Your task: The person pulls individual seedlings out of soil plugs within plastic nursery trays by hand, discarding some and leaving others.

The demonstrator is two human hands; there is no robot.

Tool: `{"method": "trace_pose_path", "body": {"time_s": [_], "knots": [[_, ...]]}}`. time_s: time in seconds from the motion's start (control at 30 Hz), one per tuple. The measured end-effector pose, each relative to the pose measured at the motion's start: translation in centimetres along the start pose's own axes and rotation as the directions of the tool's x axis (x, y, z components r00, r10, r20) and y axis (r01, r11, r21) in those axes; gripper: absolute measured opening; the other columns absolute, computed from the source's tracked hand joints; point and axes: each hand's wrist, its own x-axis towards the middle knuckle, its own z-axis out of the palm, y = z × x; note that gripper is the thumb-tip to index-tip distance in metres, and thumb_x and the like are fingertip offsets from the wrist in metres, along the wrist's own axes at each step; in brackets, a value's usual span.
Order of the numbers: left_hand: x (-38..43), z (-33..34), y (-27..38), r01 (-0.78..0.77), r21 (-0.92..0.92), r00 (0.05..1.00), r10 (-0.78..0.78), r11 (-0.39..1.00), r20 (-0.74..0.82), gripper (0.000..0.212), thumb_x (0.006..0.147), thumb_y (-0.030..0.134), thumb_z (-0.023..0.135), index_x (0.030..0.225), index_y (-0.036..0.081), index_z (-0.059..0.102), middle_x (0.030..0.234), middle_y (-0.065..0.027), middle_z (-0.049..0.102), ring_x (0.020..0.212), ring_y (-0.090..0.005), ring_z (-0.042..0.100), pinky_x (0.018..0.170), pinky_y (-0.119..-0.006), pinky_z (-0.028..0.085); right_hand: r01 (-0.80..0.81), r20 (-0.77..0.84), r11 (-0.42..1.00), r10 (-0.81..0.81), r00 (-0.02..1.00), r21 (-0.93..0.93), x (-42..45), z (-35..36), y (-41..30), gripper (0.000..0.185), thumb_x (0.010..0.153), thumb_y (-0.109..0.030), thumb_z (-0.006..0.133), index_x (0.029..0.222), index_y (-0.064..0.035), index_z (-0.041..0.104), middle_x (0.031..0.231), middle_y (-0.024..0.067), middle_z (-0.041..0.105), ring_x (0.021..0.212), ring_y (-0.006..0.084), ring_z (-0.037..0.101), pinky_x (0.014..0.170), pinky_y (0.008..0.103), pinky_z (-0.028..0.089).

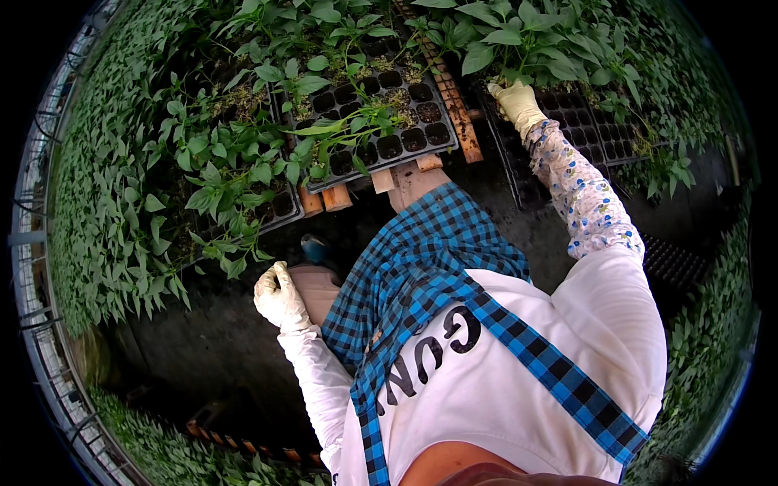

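My left hand (280,297), in a pale glove, is beside my knee, below the leafy seedlings at the left tray; its fingers are curled and whether anything is between them cannot be told. My right hand (517,104), also gloved, reaches out to the black cell tray (566,115) at the right. Its fingertips meet the base of a bunch of leafy seedlings (541,45); leaves partly hide them. Between the hands lies another black cell tray (390,146), with many cells without plants, some soil-filled cells and a few seedlings (349,124) leaning over it.
Wooden slats (453,103) run beside and under the middle tray. A left tray (279,209) is crowded with seedlings (213,182). Dense green plants surround the trays. Black ground cover (200,340) lies below, with an empty cell tray (674,261) at the right.
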Motion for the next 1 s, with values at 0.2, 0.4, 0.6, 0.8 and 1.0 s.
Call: {"method": "trace_pose_path", "body": {"time_s": [0.2, 0.4, 0.6, 0.8, 1.0], "knots": [[0.0, -0.2, 0.2, -0.013, 0.061, 1.000, 0.012, 0.998, 0.012, 0.019, 0.090, 0.023, 0.071, 0.089, 0.005, 0.077, 0.085, -0.0106, 0.073, 0.078, -0.0261, 0.067, 0.073, -0.039, 0.053, 0.007, 0.158, 0.978, -0.041, 0.987, 0.207, -0.2, -1.2, 1.5, 0.057, 0.084, -0.028, 0.082, 0.120, 0.0054, 0.054, 0.082, 0.0051, 0.064, 0.058, 0.0111, 0.055, 0.049, 0.0256, 0.047], [-0.2, 0.1, -0.7, -0.013, 0.046, 1.000, 0.014, 0.999, -0.008, 0.018, 0.090, 0.023, 0.072, 0.089, 0.006, 0.077, 0.085, -0.0107, 0.073, 0.078, -0.0265, 0.067, 0.073, -0.039, 0.053, 0.062, 0.460, 0.998, -0.060, 0.886, 0.009, -0.1, -3.9, 0.7, 0.079, 0.081, -0.009, 0.076, 0.151, -0.0067, 0.039, 0.098, 0.0082, 0.065, 0.072, 0.0137, 0.060, 0.055, 0.0267, 0.053], [-0.3, 0.0, -0.6, -0.006, 0.037, 1.000, 0.006, 0.999, -0.018, 0.017, 0.090, 0.022, 0.072, 0.089, 0.006, 0.077, 0.086, -0.0111, 0.073, 0.078, -0.0261, 0.067, 0.073, -0.039, 0.053, -0.187, 0.338, 0.978, 0.145, 0.930, 0.096, 3.5, -3.2, 1.9, 0.066, 0.087, -0.010, 0.065, 0.148, -0.0033, 0.039, 0.089, 0.0109, 0.067, 0.071, 0.0181, 0.066, 0.050, 0.0279, 0.054], [-0.2, 0.1, -0.4, -0.012, 0.055, 1.000, 0.011, 0.998, 0.007, 0.018, 0.090, 0.022, 0.072, 0.088, 0.004, 0.077, 0.086, -0.0117, 0.073, 0.078, -0.0261, 0.068, 0.073, -0.038, 0.054, 0.349, 0.147, 0.699, -0.334, 0.931, -0.625, 10.7, 0.7, 9.9, 0.044, 0.093, -0.037, 0.059, 0.119, -0.0022, 0.064, 0.099, 0.0193, 0.072, 0.091, 0.0387, 0.067, 0.080, 0.0444, 0.053], [0.4, 0.5, -0.3, 0.007, 0.042, 1.000, -0.008, 0.999, 0.027, 0.021, 0.091, 0.023, 0.071, 0.088, 0.003, 0.076, 0.085, -0.0123, 0.073, 0.076, -0.0260, 0.068, 0.071, -0.038, 0.053, 0.384, 0.221, 0.734, -0.315, 0.923, -0.559, 10.3, -0.5, 10.6, 0.037, 0.098, -0.033, 0.054, 0.117, -0.0055, 0.068, 0.107, 0.0185, 0.071, 0.096, 0.0389, 0.066, 0.082, 0.0423, 0.052]]}}
